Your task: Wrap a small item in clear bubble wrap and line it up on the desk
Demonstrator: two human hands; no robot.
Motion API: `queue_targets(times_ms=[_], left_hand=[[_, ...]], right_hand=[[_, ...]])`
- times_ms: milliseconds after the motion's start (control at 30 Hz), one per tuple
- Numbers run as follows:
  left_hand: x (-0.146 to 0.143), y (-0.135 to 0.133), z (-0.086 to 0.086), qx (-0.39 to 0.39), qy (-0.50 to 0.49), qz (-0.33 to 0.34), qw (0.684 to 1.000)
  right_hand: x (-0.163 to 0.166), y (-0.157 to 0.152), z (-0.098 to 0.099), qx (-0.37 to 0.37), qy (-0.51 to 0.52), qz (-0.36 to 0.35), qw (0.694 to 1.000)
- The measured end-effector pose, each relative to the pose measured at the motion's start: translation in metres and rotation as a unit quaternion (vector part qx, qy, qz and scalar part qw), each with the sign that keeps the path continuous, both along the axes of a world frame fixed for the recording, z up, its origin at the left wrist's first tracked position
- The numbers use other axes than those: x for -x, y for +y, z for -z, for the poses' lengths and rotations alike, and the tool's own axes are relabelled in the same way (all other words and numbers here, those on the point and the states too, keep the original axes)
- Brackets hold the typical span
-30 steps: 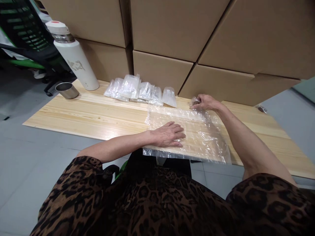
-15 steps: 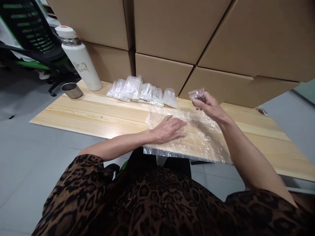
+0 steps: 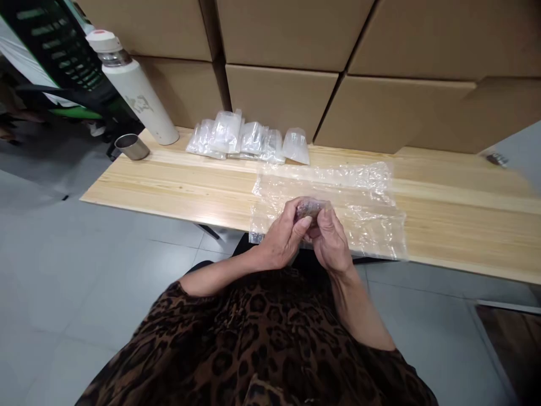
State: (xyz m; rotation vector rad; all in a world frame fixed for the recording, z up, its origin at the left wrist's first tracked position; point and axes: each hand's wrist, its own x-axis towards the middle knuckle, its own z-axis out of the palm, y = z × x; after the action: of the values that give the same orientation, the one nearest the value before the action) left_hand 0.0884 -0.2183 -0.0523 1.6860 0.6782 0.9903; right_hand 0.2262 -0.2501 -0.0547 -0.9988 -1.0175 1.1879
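A small clear plastic bag [image 3: 310, 207] with dark brown contents is held between both hands, above the table's front edge. My left hand [image 3: 282, 237] grips its left side, thumb laid across the front. On the other side, my right hand [image 3: 333, 239] has its fingers closed around the bag. What exactly the bag contains is too blurred and covered to tell. Beneath and beyond the hands, a large sheet of clear plastic film [image 3: 367, 194], possibly a flat bag, lies spread on the wooden table [image 3: 190, 194].
Several filled clear packets [image 3: 228, 132] lie in a row at the back, against stacked cardboard boxes [image 3: 279, 98]. A white bottle [image 3: 141, 101] and a metal cup [image 3: 132, 146] stand at the left. A small dark item [image 3: 497, 159] lies far right. An office chair [image 3: 67, 56] is beyond the table.
My right hand has brought the small bag from the back of the table down toward my body. My left hand has lifted off the plastic sheet and taken hold of the bag too.
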Motion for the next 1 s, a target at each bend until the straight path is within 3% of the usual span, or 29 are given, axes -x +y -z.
queue_targets(times_ms=[133,267,400,600,1000], left_hand=[[-0.002,-0.019,0.016,-0.067,0.016,-0.072,0.995],[-0.009,-0.024,0.023,-0.08,0.038,-0.075,0.993],[-0.013,-0.026,0.017,-0.054,0.007,-0.099,0.994],[-0.015,-0.031,0.004,0.027,0.008,-0.1,0.995],[-0.015,-0.03,0.002,0.049,-0.019,-0.061,0.997]], right_hand=[[0.008,-0.012,0.007,-0.059,-0.061,0.042,0.996],[0.003,-0.018,0.009,-0.076,-0.098,0.067,0.99],[-0.004,-0.026,0.015,-0.07,-0.101,0.07,0.99],[-0.006,-0.037,0.017,-0.041,-0.08,0.135,0.987],[-0.014,-0.039,0.015,-0.028,0.003,0.101,0.994]])
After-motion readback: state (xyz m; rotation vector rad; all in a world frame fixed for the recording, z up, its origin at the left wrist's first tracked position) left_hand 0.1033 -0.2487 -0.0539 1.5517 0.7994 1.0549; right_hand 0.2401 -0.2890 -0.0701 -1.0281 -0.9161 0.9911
